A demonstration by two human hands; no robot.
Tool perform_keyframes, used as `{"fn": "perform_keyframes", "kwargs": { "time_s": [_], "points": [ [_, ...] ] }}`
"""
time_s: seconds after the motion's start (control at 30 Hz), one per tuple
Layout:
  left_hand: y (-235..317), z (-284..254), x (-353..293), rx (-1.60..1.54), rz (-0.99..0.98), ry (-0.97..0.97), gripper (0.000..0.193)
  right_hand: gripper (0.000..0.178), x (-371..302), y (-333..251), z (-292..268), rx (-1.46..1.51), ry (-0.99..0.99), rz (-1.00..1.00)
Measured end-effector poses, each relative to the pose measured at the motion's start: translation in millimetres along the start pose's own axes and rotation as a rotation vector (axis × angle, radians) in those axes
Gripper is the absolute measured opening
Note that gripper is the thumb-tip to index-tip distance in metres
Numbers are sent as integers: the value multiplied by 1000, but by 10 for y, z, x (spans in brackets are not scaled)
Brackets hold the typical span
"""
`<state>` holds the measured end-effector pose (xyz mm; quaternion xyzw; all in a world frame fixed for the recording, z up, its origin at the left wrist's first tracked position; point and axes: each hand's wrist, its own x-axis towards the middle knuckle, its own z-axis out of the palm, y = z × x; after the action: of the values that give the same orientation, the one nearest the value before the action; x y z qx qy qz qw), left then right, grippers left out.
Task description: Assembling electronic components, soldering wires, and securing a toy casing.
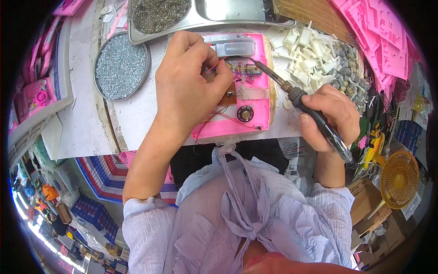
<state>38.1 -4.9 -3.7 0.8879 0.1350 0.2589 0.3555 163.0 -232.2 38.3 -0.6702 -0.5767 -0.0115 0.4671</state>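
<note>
On the table in front of me lies a pink plastic casing with a round speaker, a small circuit board and thin coloured wires inside. A grey plastic part sits at its far end. My left hand is over the casing's left side, its thumb and finger pinched on a thin red wire. A soldering iron is gripped by its dark handle in my right hand. Its tip points left, at a dark wire above the circuit board; whether they touch, I cannot tell.
Left of the casing stands a round dish of small screws. A metal tray with metal wool is behind. White plastic parts and grey pieces are heaped to the right, beyond them pink panels. A yellow fan stands at right.
</note>
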Motion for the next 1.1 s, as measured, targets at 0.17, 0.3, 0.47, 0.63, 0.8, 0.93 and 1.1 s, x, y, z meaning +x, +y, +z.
{"fn": "perform_keyframes", "kwargs": {
  "time_s": [0.17, 0.3, 0.47, 0.63, 0.8, 0.93, 1.1],
  "points": [
    [-15, 0, 1, 16, 28, 1, 14, 29, 4, -2, -4, -9, 1, -8],
    [1, -9, 2, 3, 0, -11, 13, 29, 5, 1, -11, -6, 5, -11],
    [-7, -24, -10, 17, -12, -35, 14, 29, 6, -19, -30, -9, 7, 0],
    [199, -191, -110, -29, 70, -152, 22, 30, -83, -25, -138, -30, 60, 35],
    [206, -55, -153, 124, 401, -445, 19, 32, -156, -44, -119, -39, 115, 106],
    [98, -13, -144, -117, 252, -418, 18, 40, -313, -140, -8, 124, 272, 359],
    [137, -81, -104, -305, -171, -470, 12, 55, -168, -68, 336, 22, 26, 324]
  ]
}}
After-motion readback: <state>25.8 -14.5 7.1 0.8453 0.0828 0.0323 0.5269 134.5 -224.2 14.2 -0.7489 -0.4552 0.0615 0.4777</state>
